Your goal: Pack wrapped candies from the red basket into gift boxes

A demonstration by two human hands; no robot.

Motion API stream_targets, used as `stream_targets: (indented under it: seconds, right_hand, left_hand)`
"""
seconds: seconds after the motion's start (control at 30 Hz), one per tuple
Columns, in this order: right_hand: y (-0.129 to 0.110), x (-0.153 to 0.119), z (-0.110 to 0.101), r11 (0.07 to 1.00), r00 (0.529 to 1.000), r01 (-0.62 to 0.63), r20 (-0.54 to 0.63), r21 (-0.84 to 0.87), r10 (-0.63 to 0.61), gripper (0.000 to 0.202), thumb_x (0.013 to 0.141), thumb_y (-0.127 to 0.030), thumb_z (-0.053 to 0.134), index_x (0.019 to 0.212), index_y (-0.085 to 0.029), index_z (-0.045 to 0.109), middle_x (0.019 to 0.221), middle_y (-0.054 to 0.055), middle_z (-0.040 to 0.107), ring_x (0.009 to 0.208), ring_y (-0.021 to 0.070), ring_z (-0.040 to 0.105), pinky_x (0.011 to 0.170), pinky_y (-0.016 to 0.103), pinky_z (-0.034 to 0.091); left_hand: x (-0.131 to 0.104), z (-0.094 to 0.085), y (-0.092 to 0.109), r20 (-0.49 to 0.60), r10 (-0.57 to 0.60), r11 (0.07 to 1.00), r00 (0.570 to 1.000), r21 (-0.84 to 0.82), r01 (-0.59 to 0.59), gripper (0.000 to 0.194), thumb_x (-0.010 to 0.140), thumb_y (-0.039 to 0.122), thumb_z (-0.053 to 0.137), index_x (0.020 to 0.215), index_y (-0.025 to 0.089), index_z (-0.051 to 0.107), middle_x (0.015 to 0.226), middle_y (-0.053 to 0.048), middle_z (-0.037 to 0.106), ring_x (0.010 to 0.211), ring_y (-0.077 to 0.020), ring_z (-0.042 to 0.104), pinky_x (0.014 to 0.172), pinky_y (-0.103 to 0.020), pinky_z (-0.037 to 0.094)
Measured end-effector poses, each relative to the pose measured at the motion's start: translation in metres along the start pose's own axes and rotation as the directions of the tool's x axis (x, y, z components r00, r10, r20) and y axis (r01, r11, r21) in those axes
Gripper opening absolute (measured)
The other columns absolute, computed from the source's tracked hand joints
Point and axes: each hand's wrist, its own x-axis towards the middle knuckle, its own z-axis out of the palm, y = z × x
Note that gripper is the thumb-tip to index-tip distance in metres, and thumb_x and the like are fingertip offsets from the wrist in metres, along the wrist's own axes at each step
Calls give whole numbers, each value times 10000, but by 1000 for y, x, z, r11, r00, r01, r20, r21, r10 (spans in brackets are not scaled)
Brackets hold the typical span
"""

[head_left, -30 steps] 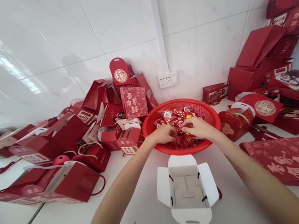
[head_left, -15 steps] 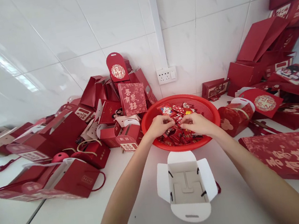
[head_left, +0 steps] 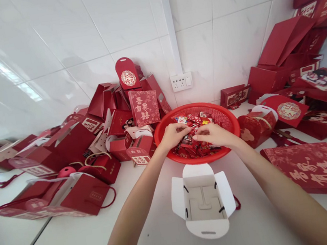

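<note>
My left hand (head_left: pixel 175 135) and my right hand (head_left: pixel 212 135) are over a red plastic basket (head_left: pixel 232 128) with pierced sides. Small wrapped candies (head_left: pixel 192 149), mostly red, fill its middle. Both hands have their fingers bent into a pinch among the candies, the fingertips facing each other a short way apart. Whatever lies between the fingers is too small to make out. In front of the basket stands an open gift box (head_left: pixel 204 198), white inside, its flaps folded outward. Black cord ends show on its inner walls, and a dark red cord sticks out at its right.
Red gift boxes (head_left: pixel 71 142) crowd the left side, with a handled box (head_left: pixel 79 196) nearer me. More boxes (head_left: pixel 271 82) are stacked at the right, above a large flat red box (head_left: pixel 314 169). A wall socket (head_left: pixel 181 82) sits behind the basket on the tiled wall.
My right hand has shifted slightly left among the candies, its fingers a little looser. My left hand stays nearly in place. The whole view has shifted slightly.
</note>
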Motion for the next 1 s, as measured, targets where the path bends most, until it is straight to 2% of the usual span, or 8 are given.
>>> stream_targets:
  seconds: [0.1, 0.2, 0.33, 0.5, 0.6, 0.73, 0.83, 1.0]
  right_hand:
    - [0, 0, 1, 999, 999, -27, 19, 27, 26, 363, 810, -534, 674, 709, -186, 651, 582, -36, 568, 481, 105, 447, 476, 253, 332]
    - [0, 1, 1, 999, 1000, -21, 19, 44, 20, 369, 796, -510, 677, 637, -197, 563, 550, -60, 502, 483, 98, 412, 489, 251, 305]
    - [2, 3, 1, 996, 999, 0, -47, 94, 5, 254, 743, -370, 714, 633, -194, 569, 586, -40, 573, 570, 133, 528, 579, 269, 407]
    - [4, 5, -1, 991, 987, 9, -158, 136, 13, 103, 766, -235, 625, 681, -205, 575, 686, 10, 689, 726, 189, 676, 720, 302, 511]
    - [3, 5, 0, 992, 988, -1, -152, 126, 20, 76, 773, -226, 617, 704, -201, 597, 725, 26, 715, 736, 200, 695, 715, 309, 524]
    - [4, 5, 2, 998, 992, -2, -129, 65, 10, 50, 734, -160, 624, 700, -190, 644, 726, 24, 721, 723, 192, 679, 677, 292, 496]
    - [6, 5, 3, 1000, 995, -3, -104, 28, 6, 58, 733, -149, 625, 710, -187, 663, 707, 16, 718, 682, 180, 664, 645, 283, 480]
    - [7, 6, 2, 1000, 996, 13, -91, -8, -14, 74, 764, -152, 610, 734, -184, 670, 730, 22, 724, 692, 174, 668, 657, 281, 482]
  left_hand:
    - [0, 1, 3, 8, 36, 999, 999, -25, -36, 282, 817, 400, 673, 834, 133, 761, 876, -66, 775, 841, -202, 687, 796, -285, 519]
    - [-1, 2, 5, 70, 10, 995, 997, -96, -3, 338, 811, 451, 686, 888, 126, 740, 879, -67, 752, 756, -177, 666, 708, -278, 534]
    - [-3, 5, 6, 118, -38, 978, 992, -201, 62, 438, 780, 518, 735, 955, 118, 705, 953, -83, 729, 717, -162, 659, 614, -267, 553]
    - [-2, 7, 8, 168, -90, 958, 982, -255, 131, 430, 886, 440, 646, 1196, 145, 604, 978, -91, 728, 818, -204, 737, 710, -308, 601]
    - [-2, 6, 10, 265, -100, 995, 959, 40, 92, 355, 941, 267, 493, 1262, 137, 572, 1049, -108, 744, 932, -201, 747, 791, -295, 591]
    - [-2, 4, 9, 411, -158, 923, 898, 384, -13, 259, 747, 123, 589, 974, 165, 706, 919, -50, 773, 882, -205, 727, 778, -267, 545]
    - [-2, 2, 9, 465, -243, 872, 851, 489, -18, 284, 614, 140, 686, 892, 189, 721, 799, -25, 756, 771, -228, 700, 663, -273, 493]
    - [-1, 1, 13, 502, -331, 821, 799, 570, -18, 401, 607, 328, 763, 984, 204, 711, 847, -32, 750, 750, -237, 674, 602, -273, 433]
